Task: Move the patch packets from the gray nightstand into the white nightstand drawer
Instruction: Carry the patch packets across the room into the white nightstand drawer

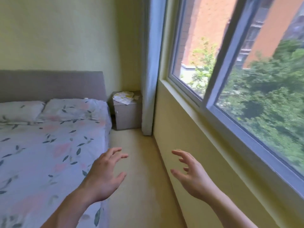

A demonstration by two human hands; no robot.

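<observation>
A gray nightstand (127,116) stands in the far corner between the bed and the curtain. Several white and yellow patch packets (125,97) lie in a loose heap on its top. My left hand (105,175) is held out in the air over the floor by the bed's edge, fingers spread, holding nothing. My right hand (190,173) is raised beside it near the wall, fingers spread and relaxed, also empty. Both hands are well short of the nightstand. No white nightstand is in view.
A bed (49,145) with a floral sheet and two pillows fills the left, with a gray headboard (52,84) behind. A narrow strip of floor (134,162) runs between bed and wall to the nightstand. A white curtain (150,79) hangs beside a large window (238,71).
</observation>
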